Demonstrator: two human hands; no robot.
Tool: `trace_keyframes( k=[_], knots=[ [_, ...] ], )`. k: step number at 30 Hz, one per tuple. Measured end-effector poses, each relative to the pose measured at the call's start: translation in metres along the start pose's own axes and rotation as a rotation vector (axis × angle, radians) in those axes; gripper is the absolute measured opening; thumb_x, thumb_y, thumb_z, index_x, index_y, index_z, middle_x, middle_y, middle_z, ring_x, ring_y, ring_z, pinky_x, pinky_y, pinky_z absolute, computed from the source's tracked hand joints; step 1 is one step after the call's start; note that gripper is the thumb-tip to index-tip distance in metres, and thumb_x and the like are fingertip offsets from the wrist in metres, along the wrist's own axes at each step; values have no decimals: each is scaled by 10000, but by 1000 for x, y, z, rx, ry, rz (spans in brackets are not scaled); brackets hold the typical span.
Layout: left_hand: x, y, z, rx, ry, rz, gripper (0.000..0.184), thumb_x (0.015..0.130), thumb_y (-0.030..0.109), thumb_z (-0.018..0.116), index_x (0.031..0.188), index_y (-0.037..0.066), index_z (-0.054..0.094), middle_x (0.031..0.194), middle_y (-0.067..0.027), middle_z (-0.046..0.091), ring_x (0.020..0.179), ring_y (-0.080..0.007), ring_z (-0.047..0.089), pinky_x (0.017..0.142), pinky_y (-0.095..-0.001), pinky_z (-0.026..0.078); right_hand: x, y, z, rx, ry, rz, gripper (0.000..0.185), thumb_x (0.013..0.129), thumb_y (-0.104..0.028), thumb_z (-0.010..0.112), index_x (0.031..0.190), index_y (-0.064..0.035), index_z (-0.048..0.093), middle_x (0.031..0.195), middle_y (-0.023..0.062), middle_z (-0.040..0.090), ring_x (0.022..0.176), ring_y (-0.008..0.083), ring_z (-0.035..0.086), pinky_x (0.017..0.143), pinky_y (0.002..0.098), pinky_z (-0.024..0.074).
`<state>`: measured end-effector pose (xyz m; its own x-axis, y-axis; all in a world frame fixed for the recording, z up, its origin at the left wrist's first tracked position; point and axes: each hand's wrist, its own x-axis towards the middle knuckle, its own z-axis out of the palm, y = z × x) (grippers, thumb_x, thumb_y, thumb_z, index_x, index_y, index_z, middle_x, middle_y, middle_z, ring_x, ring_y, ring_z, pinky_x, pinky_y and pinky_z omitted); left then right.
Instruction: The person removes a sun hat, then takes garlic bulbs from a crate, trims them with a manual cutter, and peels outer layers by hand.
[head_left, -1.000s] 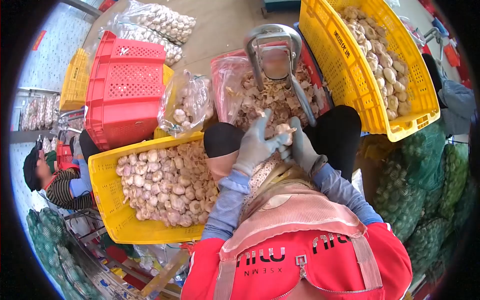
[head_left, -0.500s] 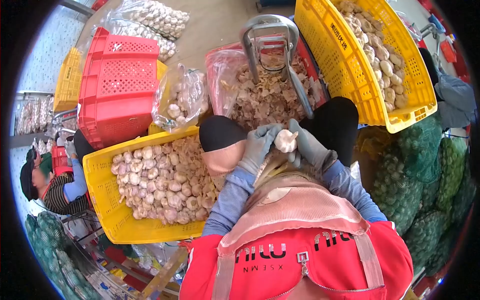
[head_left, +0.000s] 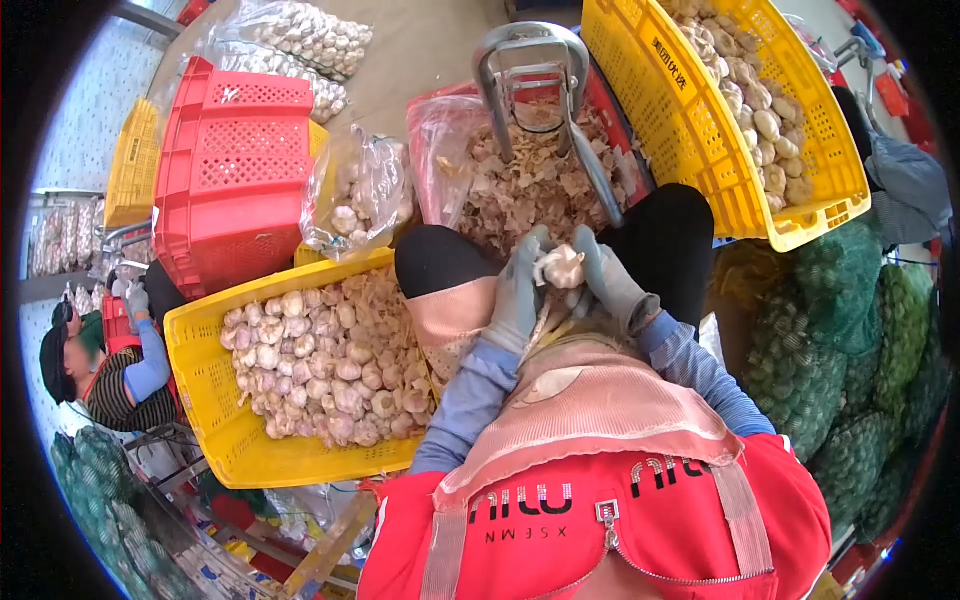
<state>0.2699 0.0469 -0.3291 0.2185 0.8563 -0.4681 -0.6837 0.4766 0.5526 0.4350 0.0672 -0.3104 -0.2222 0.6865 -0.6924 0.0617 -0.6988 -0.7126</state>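
Note:
A pale garlic bulb (head_left: 563, 267) sits above my lap between my two gloved hands. The fingers of my left hand (head_left: 520, 285) close on its left side, and those of my right hand (head_left: 610, 280) hold it from the right. Both hands wear thin grey gloves. Just beyond them stands a red crate (head_left: 612, 100) filled with dry garlic skins (head_left: 510, 190). A bent grey metal frame (head_left: 585, 100) rises over the skins. Beside my left knee, a yellow crate (head_left: 215, 400) contains many purplish garlic bulbs (head_left: 320, 365).
Stacked red crates (head_left: 235, 170) and a clear bag of garlic (head_left: 360, 195) stand front left. A tall yellow crate (head_left: 690, 120) holding pale bulbs is front right. Green mesh sacks (head_left: 800, 370) are piled on the right. Another person (head_left: 125, 385) sits far left.
My hands have shifted slightly, and the bulb is turned and a little further left. The left-hand fingers have moved from a pinch above to the bulb's side. The view has shifted slightly.

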Motion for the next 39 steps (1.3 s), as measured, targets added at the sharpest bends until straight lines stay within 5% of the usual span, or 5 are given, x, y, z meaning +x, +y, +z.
trace_keyframes(
  k=[3,12,26,33,39],
  knots=[
    [4,-16,-18,640,-75,217,515,999,252,737,1414,-14,587,1236,-70,696,1096,-136,650,967,-274,524,34,48,-15,40,-14,-271,551,1051,-579,474,978,-70,673,728,55,681,455,191,618,435,314,507],
    [-1,-7,-23,-93,-269,36,526,946,190,777,1388,-16,582,1247,-88,685,1127,-161,644,1021,-303,501,21,9,-12,146,-163,-33,586,1073,-572,447,870,-67,665,628,53,645,460,155,581,429,283,461],
    [-10,-2,-14,276,-131,128,566,884,47,826,1388,-25,579,1259,-87,686,1140,-149,652,980,-290,552,2,-4,-11,36,72,-45,429,961,-414,652,862,3,681,698,53,649,494,157,588,507,306,488],
    [5,-14,-19,181,82,338,412,866,-36,805,1241,-13,637,1197,-86,705,1058,-142,684,929,-267,590,-3,16,-15,38,-206,-388,712,940,-497,719,1465,-45,553,1213,30,676,976,109,647,707,253,551],
    [-7,-3,-12,271,14,199,392,884,-26,788,1254,-15,656,1189,-78,708,1054,-143,686,927,-267,587,-8,14,-22,128,-159,-316,646,891,-389,777,1374,2,599,1136,21,679,936,109,638,778,256,533]
  ],
)
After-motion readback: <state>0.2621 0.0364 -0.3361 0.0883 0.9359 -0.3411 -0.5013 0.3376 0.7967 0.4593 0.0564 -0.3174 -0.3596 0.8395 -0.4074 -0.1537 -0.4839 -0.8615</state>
